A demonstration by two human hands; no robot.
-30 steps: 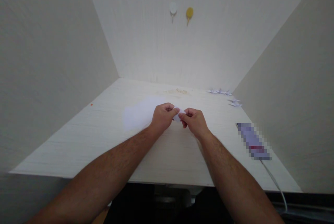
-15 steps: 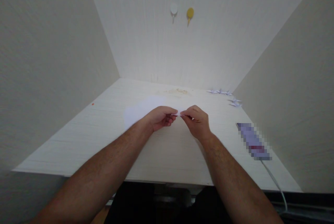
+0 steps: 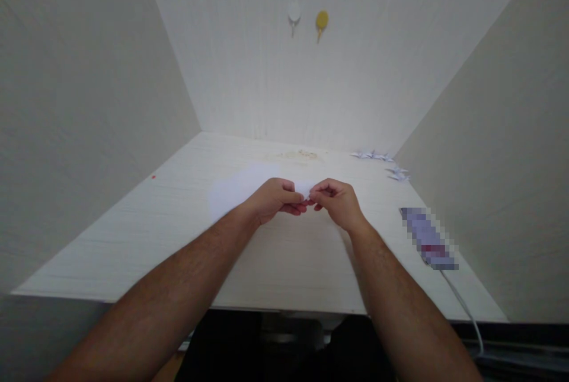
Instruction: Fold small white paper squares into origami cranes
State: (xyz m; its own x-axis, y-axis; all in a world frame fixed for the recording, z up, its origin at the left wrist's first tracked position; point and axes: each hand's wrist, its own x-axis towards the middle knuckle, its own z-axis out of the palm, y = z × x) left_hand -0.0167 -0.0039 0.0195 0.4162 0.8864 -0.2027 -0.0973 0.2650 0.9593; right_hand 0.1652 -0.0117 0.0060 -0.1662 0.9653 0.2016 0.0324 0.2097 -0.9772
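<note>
Over the middle of the table, my left hand (image 3: 281,199) and my right hand (image 3: 336,200) meet almost fingertip to fingertip. Between them is a small piece of white folded paper (image 3: 303,187). My left thumb and fingers pinch its left side, and my right thumb and index finger close on its right side. Most of its lower edge is hidden by the fingers, so the exact fold cannot be made out. Behind my left wrist lies white paper (image 3: 237,188), flat on the table.
Several small folded white paper figures (image 3: 372,155) line the back right corner of the white table (image 3: 284,269). A blurred-out phone-like device (image 3: 427,238) with a white cable (image 3: 464,305) lies at right. Two hooks, one white (image 3: 294,12), one yellow (image 3: 322,19), hang on the back wall.
Both hands have turned slightly and their fingertips have come closer together on the paper. More of the paper now shows above the fingers. The view has shifted a little.
</note>
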